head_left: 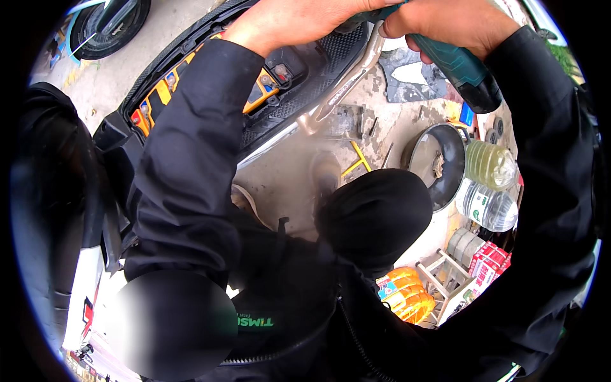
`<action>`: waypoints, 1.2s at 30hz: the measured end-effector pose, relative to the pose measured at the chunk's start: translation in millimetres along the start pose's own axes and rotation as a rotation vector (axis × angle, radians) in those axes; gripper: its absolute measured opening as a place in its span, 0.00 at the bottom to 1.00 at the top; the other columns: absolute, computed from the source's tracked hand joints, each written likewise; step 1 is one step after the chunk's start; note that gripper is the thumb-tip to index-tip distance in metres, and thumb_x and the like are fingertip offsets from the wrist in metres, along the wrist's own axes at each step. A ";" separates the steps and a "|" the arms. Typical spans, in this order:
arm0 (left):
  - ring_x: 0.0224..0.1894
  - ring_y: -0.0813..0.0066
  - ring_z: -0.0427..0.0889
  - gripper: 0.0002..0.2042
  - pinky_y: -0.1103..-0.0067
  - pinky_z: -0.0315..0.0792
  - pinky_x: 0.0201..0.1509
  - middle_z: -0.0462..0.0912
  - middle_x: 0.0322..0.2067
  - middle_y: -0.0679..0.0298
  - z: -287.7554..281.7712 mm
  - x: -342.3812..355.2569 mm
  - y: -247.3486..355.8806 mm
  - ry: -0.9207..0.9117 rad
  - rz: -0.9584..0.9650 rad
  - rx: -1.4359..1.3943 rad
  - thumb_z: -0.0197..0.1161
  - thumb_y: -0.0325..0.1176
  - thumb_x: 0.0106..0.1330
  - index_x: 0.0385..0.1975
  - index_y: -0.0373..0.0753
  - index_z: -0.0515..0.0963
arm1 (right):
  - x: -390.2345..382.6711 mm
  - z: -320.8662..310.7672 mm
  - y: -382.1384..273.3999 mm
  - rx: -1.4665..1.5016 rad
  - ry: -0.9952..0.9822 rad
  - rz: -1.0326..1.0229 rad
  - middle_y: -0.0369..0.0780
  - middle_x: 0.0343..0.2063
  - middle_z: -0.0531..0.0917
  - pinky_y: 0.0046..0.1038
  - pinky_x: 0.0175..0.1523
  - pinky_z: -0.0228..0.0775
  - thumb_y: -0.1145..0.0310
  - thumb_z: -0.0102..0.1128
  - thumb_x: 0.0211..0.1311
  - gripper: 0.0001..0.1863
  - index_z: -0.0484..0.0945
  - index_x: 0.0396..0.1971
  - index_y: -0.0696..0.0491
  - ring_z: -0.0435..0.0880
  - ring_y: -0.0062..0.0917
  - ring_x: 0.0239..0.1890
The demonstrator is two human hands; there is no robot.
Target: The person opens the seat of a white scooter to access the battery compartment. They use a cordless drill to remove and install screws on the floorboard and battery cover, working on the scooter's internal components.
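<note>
At the top edge, my right hand (461, 28) is closed on a teal and black power drill (449, 63), whose black base points down to the right. My left hand (289, 19) reaches up beside the drill's front end; its fingertips are mostly cut off by the frame, so I cannot tell what they hold. Below my hands is a scooter's black footboard (312, 70), with yellow battery packs (258, 95) set in its opened well and a pale metal trim (324, 108) along its edge.
On the concrete floor (273, 162) lie a black basin (439, 191), plastic jugs (484, 204), a yellow frame (356, 159), a small stool (442, 277) and red boxes (490, 258). A wheel (102, 32) stands top left; a black vehicle seat (51, 165) flanks my left.
</note>
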State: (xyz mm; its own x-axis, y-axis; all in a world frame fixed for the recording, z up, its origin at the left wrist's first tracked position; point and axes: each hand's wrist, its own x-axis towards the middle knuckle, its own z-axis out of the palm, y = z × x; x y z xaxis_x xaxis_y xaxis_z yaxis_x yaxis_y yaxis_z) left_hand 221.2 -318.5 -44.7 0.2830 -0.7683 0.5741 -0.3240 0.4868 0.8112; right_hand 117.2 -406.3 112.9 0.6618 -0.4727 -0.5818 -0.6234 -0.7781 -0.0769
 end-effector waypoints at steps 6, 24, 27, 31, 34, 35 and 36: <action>0.56 0.70 0.72 0.28 0.73 0.66 0.65 0.74 0.53 0.56 2.6 -1.3 13.8 0.023 -0.046 -0.011 0.63 0.43 0.74 0.64 0.33 0.62 | -0.8 -4.0 15.1 -0.024 0.023 -0.106 0.47 0.31 0.88 0.34 0.43 0.77 0.58 0.68 0.55 0.19 0.86 0.36 0.61 0.88 0.34 0.36; 0.42 0.45 0.86 0.28 0.59 0.79 0.48 0.86 0.36 0.44 52.8 -74.9 -22.3 -0.038 -0.610 0.852 0.72 0.52 0.57 0.42 0.30 0.78 | -96.6 124.3 88.2 1.525 0.788 -0.362 0.45 0.46 0.82 0.30 0.36 0.78 0.70 0.66 0.66 0.22 0.74 0.57 0.63 0.79 0.23 0.32; 0.39 0.44 0.86 0.29 0.58 0.79 0.46 0.86 0.34 0.45 57.0 -66.6 -16.1 -0.009 -0.609 0.915 0.73 0.51 0.57 0.44 0.29 0.75 | -99.8 156.0 87.3 1.578 0.819 -0.307 0.46 0.49 0.82 0.30 0.36 0.79 0.71 0.66 0.66 0.25 0.71 0.60 0.61 0.80 0.23 0.32; 0.38 0.45 0.87 0.28 0.59 0.79 0.45 0.86 0.33 0.46 54.8 -67.6 -15.6 -0.027 -0.517 0.852 0.73 0.49 0.58 0.46 0.31 0.74 | -95.9 163.2 100.5 1.740 0.649 -0.241 0.45 0.47 0.83 0.30 0.35 0.79 0.72 0.68 0.64 0.23 0.74 0.57 0.62 0.80 0.24 0.31; 0.38 0.47 0.87 0.27 0.60 0.79 0.45 0.86 0.31 0.50 57.0 -66.7 -13.6 -0.022 -0.525 0.840 0.72 0.48 0.58 0.47 0.34 0.75 | -91.9 162.4 112.6 1.712 0.633 -0.209 0.44 0.48 0.82 0.30 0.35 0.79 0.70 0.67 0.65 0.24 0.72 0.59 0.61 0.79 0.22 0.32; 0.37 0.48 0.87 0.26 0.60 0.79 0.44 0.86 0.30 0.52 56.6 -67.6 -16.1 -0.018 -0.510 0.847 0.73 0.49 0.58 0.48 0.35 0.75 | -94.9 161.6 117.2 1.710 0.646 -0.207 0.44 0.48 0.82 0.30 0.35 0.79 0.70 0.67 0.65 0.24 0.72 0.58 0.61 0.79 0.22 0.33; 0.35 0.50 0.87 0.26 0.61 0.78 0.43 0.86 0.29 0.55 55.9 -68.2 -18.5 -0.013 -0.496 0.854 0.73 0.49 0.57 0.48 0.36 0.76 | -97.7 161.1 121.7 1.708 0.658 -0.204 0.44 0.48 0.82 0.29 0.35 0.79 0.70 0.67 0.65 0.24 0.72 0.58 0.61 0.79 0.22 0.33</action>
State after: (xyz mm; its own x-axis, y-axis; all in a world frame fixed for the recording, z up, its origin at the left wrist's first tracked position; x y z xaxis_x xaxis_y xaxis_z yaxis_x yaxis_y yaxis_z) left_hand 157.4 -298.3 -105.1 0.5545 -0.8113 0.1852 -0.7156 -0.3512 0.6038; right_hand -90.4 -388.1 29.9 0.5466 -0.8290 -0.1183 0.0633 0.1818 -0.9813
